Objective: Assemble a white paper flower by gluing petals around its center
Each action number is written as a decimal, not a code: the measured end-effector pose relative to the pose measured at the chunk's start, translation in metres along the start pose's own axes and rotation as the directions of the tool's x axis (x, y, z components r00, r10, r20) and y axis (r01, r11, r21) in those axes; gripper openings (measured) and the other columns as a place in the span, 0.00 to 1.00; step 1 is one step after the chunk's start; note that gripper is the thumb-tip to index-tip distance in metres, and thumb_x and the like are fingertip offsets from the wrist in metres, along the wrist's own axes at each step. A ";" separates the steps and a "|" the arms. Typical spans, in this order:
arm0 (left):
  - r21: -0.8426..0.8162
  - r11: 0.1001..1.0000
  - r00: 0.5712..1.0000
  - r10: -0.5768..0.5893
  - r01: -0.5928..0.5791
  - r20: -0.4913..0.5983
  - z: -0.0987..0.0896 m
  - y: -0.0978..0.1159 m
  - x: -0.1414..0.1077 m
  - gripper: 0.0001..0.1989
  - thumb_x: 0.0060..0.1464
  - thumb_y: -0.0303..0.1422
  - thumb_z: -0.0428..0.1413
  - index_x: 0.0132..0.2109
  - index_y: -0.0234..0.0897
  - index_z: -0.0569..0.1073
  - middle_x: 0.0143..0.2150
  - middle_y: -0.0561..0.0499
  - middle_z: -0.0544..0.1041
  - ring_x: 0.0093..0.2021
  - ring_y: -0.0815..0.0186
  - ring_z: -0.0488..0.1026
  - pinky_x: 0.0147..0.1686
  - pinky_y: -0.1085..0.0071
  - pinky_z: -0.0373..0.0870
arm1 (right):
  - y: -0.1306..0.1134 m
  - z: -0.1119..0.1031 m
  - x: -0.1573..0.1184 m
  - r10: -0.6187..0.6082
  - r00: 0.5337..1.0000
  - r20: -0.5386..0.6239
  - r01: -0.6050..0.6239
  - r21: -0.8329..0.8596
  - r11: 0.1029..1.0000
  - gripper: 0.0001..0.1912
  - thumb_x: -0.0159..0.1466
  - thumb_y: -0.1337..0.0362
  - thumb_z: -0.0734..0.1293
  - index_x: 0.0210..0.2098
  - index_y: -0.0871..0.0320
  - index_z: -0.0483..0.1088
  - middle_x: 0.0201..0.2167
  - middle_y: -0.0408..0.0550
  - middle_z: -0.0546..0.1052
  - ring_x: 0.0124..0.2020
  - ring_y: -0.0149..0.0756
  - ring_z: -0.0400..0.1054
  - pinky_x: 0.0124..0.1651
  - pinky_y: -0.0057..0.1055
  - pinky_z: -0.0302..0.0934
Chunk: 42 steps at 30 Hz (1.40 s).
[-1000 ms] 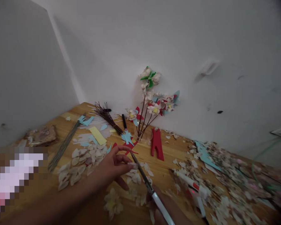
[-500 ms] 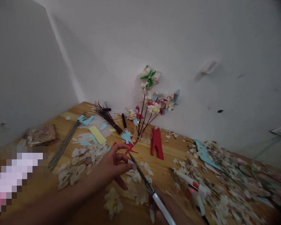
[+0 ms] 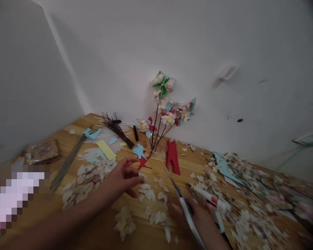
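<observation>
My left hand point(image 3: 125, 177) is over the middle of the wooden table, its fingers curled and the thumb and fingertips pinched at a small pale petal point(image 3: 143, 178). My right hand point(image 3: 193, 215), lower right of centre, grips scissors point(image 3: 181, 198) whose blades point up and left, apart from the left hand. Loose petals point(image 3: 147, 192) lie between and below the hands. A petal flower with a yellow centre point(image 3: 123, 222) rests near the front. Red paper scraps point(image 3: 143, 163) lie just beyond my left fingertips.
Petal flowers on brown stems point(image 3: 156, 128) stand against the wall. A red paper piece point(image 3: 173, 158) lies beside them. At right are a glue gun point(image 3: 208, 198) and a petal heap point(image 3: 253, 208); at left, wires point(image 3: 70, 156) and a stem bundle point(image 3: 118, 130).
My right hand and the scissors have moved right, away from my left hand. The view has shifted slightly; my left hand has stayed nearly in place, still pinched.
</observation>
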<state>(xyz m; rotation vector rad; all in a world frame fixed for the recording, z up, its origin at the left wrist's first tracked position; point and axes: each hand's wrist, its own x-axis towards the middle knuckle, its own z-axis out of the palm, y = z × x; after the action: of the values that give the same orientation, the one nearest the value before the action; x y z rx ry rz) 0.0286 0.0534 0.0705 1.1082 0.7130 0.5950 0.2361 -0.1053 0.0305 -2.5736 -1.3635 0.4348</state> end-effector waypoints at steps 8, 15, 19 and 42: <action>0.045 0.998 0.998 -0.054 0.053 0.020 0.001 0.003 0.000 0.23 0.43 0.32 0.62 0.46 0.38 0.62 0.29 0.55 0.73 0.35 0.63 0.73 0.20 0.74 0.72 | 0.019 0.008 0.006 0.208 0.977 0.041 -0.200 -0.155 0.967 0.11 0.57 0.60 0.59 0.35 0.57 0.69 0.36 0.59 0.80 0.39 0.50 0.74 0.38 0.36 0.63; 0.046 0.997 0.998 -0.058 0.057 0.023 -0.004 -0.002 0.002 0.20 0.43 0.36 0.63 0.43 0.39 0.65 0.28 0.56 0.73 0.34 0.65 0.73 0.20 0.75 0.71 | 0.015 0.011 0.002 0.201 0.980 0.002 -0.199 -0.115 0.973 0.12 0.57 0.62 0.61 0.38 0.60 0.66 0.38 0.61 0.79 0.39 0.50 0.74 0.38 0.36 0.62; 0.057 0.996 0.997 -0.071 0.072 -0.012 -0.004 -0.007 0.004 0.21 0.42 0.37 0.64 0.42 0.39 0.66 0.27 0.56 0.73 0.33 0.65 0.72 0.19 0.76 0.70 | 0.015 0.011 -0.003 0.159 0.987 -0.028 -0.161 -0.091 0.983 0.13 0.59 0.60 0.61 0.41 0.60 0.64 0.40 0.59 0.78 0.40 0.46 0.73 0.38 0.33 0.63; -0.029 0.994 0.993 -0.109 0.107 -0.051 0.001 -0.029 -0.001 0.24 0.35 0.37 0.67 0.40 0.39 0.66 0.23 0.59 0.70 0.27 0.68 0.70 0.20 0.76 0.68 | 0.105 -0.003 -0.016 0.321 0.832 -0.453 -0.240 0.229 0.944 0.26 0.49 0.41 0.64 0.33 0.58 0.65 0.28 0.50 0.72 0.30 0.46 0.68 0.32 0.37 0.62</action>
<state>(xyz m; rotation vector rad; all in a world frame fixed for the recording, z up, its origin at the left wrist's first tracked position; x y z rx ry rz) 0.0307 0.0419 0.0434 1.0262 0.8038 0.5413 0.3099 -0.1772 0.0040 -2.5103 -0.7457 -0.0686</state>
